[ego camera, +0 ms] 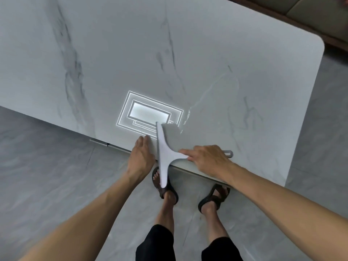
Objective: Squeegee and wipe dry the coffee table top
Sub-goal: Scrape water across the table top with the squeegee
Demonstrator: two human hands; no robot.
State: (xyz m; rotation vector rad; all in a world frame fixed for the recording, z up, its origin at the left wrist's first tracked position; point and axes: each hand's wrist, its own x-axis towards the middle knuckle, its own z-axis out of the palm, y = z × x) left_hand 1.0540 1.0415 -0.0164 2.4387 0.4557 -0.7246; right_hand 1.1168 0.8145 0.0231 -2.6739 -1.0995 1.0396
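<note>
The coffee table top (207,53) is white marble with grey veins and fills the upper view. A pale grey T-shaped squeegee (165,147) lies at its near edge, with the blade pointing away from me and its near end overhanging the edge above my foot. My right hand (207,159) covers and grips the handle, index finger stretched toward the blade, and the handle's loop end pokes out past the hand. My left hand (141,157) rests flat on the table edge just left of the blade, fingers straight. A thin wet streak (188,113) glistens beyond the blade.
A ceiling light's reflection (148,112) shines on the top near the blade. Grey tiled floor (47,176) surrounds the table. My feet in brown sandals (214,196) stand at the near edge. Dark furniture (310,14) stands past the far right corner.
</note>
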